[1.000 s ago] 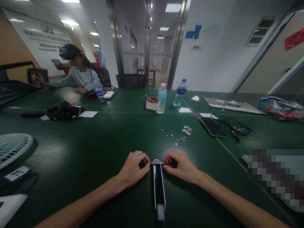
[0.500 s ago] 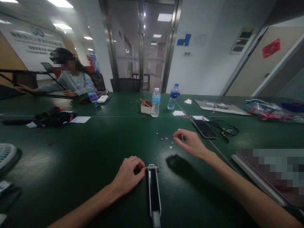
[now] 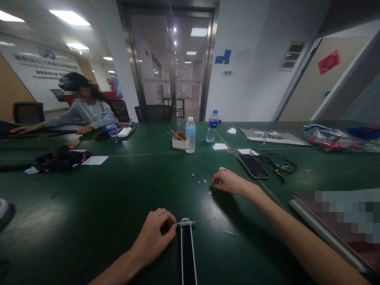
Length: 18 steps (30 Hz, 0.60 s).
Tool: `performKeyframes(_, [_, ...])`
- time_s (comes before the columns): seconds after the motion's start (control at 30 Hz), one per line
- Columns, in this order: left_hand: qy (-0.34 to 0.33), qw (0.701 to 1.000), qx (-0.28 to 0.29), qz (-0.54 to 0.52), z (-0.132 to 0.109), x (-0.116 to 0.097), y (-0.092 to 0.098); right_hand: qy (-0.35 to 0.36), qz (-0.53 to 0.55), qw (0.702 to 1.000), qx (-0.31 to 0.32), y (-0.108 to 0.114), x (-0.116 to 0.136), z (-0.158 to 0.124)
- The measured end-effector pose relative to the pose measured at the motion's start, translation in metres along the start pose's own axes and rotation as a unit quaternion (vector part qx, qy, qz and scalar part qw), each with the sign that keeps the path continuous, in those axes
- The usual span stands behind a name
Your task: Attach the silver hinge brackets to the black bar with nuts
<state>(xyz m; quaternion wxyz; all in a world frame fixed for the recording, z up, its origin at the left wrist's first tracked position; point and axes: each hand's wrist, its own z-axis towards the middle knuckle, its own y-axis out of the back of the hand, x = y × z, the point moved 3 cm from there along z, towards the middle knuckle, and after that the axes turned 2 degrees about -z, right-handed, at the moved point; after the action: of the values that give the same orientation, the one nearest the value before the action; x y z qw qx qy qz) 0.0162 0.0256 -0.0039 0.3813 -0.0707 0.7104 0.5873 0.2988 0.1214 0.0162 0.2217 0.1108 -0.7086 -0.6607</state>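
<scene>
A long black rail with silver edges (image 3: pixel 187 253) lies on the green table (image 3: pixel 113 198), running from its far end toward me. My left hand (image 3: pixel 156 233) is closed in a pinch on a small metal pin (image 3: pixel 186 223) at the rail's far end. My right hand (image 3: pixel 228 183) rests on the table farther out, fingers curled and pinched down among several small washers and nuts (image 3: pixel 202 182). What its fingertips hold is too small to make out.
Two water bottles (image 3: pixel 190 135) and a small box (image 3: pixel 179 140) stand mid-table. A phone (image 3: pixel 253 166) and black cable (image 3: pixel 274 162) lie right of my hand. A laptop edge (image 3: pixel 326 233) is at right. A seated person (image 3: pixel 80 113) works at far left near black items (image 3: pixel 59 158).
My right hand left the rail's end, reached out to the scattered washers and has come down onto the table there. My left hand kept its pinch on the pin. The view tilted upward.
</scene>
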Motion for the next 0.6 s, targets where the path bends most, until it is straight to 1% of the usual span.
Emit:
performKeyframes(0.1, [0.003, 1.000, 0.005, -0.002, 0.000, 0.000, 0.000, -0.003, 0.008, 1.000, 0.002, -0.005, 0.006, 0.003])
performKeyframes(0.2, [0.001, 1.000, 0.008, 0.001, -0.001, 0.000, 0.001, -0.041, 0.019, 0.999, 0.018, -0.007, 0.008, 0.002])
performKeyframes(0.33, [0.002, 1.000, 0.014, 0.005, 0.000, -0.002, 0.002, -0.085, 0.040, 0.994, 0.063, -0.007, 0.012, -0.003])
performKeyframes(0.5, [-0.011, 1.000, 0.004, 0.013, 0.001, -0.005, 0.002, -0.102, 0.051, 0.984, 0.136, -0.002, 0.021, -0.010])
performKeyframes(0.6, [-0.022, 1.000, -0.006, 0.011, 0.001, -0.003, 0.002, -0.104, 0.057, 0.978, 0.171, 0.005, 0.033, -0.019])
